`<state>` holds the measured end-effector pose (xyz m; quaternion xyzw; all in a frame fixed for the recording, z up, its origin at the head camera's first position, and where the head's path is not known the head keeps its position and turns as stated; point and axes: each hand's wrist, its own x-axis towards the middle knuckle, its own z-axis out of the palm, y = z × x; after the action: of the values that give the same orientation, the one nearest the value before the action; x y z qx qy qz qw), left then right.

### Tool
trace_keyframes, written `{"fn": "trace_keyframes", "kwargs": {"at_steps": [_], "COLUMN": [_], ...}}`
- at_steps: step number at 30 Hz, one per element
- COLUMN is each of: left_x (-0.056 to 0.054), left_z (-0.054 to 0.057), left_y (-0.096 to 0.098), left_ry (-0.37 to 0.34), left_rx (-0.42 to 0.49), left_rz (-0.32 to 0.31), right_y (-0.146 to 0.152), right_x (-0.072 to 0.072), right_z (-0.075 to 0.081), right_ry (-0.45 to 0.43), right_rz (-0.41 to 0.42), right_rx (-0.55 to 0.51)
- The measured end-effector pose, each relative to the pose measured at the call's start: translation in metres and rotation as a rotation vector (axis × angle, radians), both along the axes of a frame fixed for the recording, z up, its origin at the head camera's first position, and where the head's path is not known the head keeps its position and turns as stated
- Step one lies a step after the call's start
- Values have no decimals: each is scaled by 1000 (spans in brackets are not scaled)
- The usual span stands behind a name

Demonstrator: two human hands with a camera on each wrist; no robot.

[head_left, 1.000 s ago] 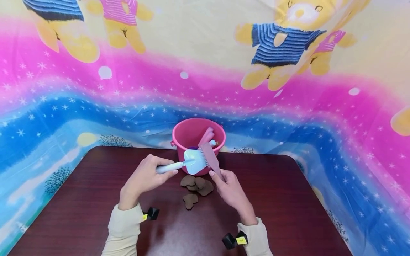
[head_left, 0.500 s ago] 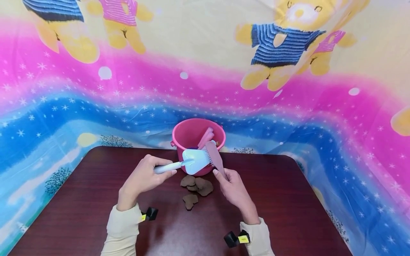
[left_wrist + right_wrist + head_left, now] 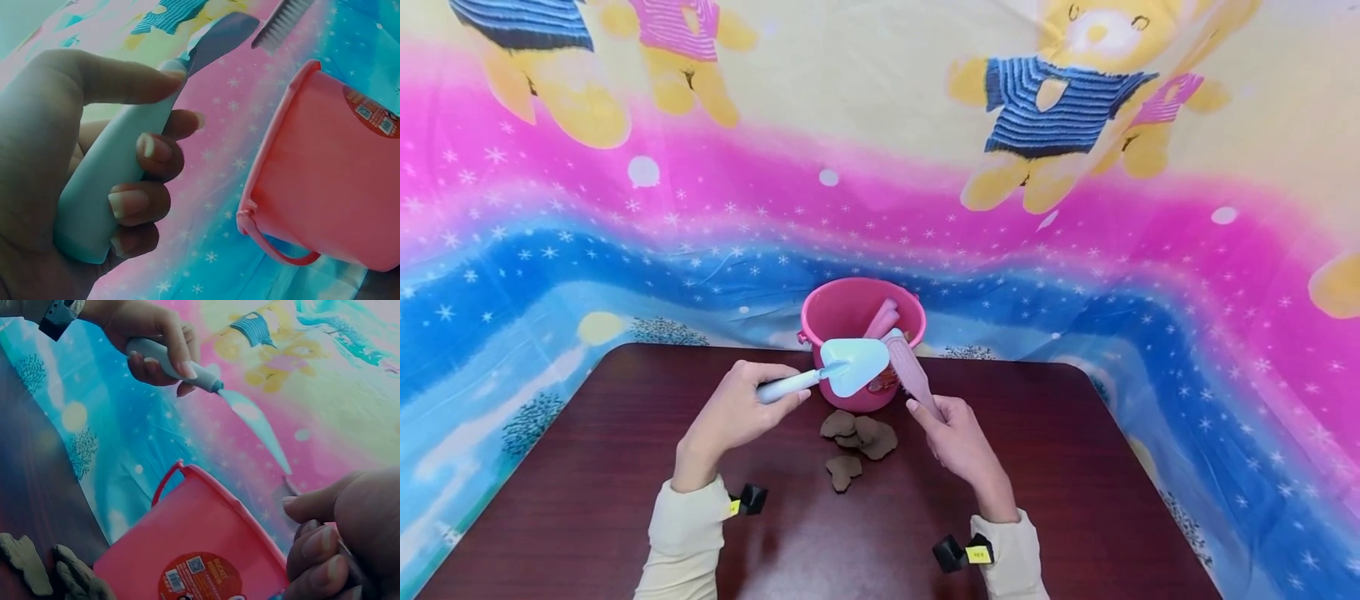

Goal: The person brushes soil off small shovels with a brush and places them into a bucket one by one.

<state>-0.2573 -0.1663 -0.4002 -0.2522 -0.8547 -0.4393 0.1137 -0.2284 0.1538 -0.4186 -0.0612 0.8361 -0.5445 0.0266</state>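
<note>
My left hand (image 3: 737, 412) grips the handle of a pale blue trowel (image 3: 856, 367). Its blade points right, in front of the pink bucket (image 3: 859, 403). In the left wrist view, the fingers curl round the handle and the thumb lies along it near the blade (image 3: 225, 37). My right hand (image 3: 961, 446) holds a dusty-pink brush (image 3: 913, 371) by its handle, just right of the blade tip. The left wrist view shows the brush's bristles (image 3: 286, 24) close to that tip; whether they touch is unclear. Both tools are raised above the table.
Several flat brown clay-like pieces (image 3: 877, 440) lie on the dark wooden table (image 3: 842, 542) before the bucket. Inside the bucket stands a pink item (image 3: 883, 318), partly hidden. A printed cloth (image 3: 730, 242) hangs behind the table.
The brush has slid right, off the blade's face to its tip, and has turned. The trowel has shifted slightly left and up, its blade tilting. The clay-like pieces stay put.
</note>
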Motion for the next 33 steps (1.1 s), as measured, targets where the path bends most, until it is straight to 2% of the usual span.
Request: {"fn": "trace_keyframes", "kwargs": {"at_steps": [9, 15, 20, 24, 28, 33], "left_x": [-3, -16, -33, -44, -52, -61], "left_z": [-2, 0, 5, 10, 14, 15], "left_y": [6, 13, 18, 24, 30, 34], "left_ry": [97, 140, 177, 211, 197, 160], "left_rx": [23, 10, -44, -93, -158, -222], "left_rz": [87, 133, 191, 237, 273, 277], "right_y": [14, 23, 31, 38, 40, 38], "right_x": [3, 4, 4, 3, 4, 7], "right_z": [-3, -14, -31, -49, -66, -83], "right_ry": [24, 25, 37, 25, 47, 136], "right_rz": [-9, 11, -35, -103, -152, -181], "right_rx": [206, 299, 371, 428, 480, 566]}}
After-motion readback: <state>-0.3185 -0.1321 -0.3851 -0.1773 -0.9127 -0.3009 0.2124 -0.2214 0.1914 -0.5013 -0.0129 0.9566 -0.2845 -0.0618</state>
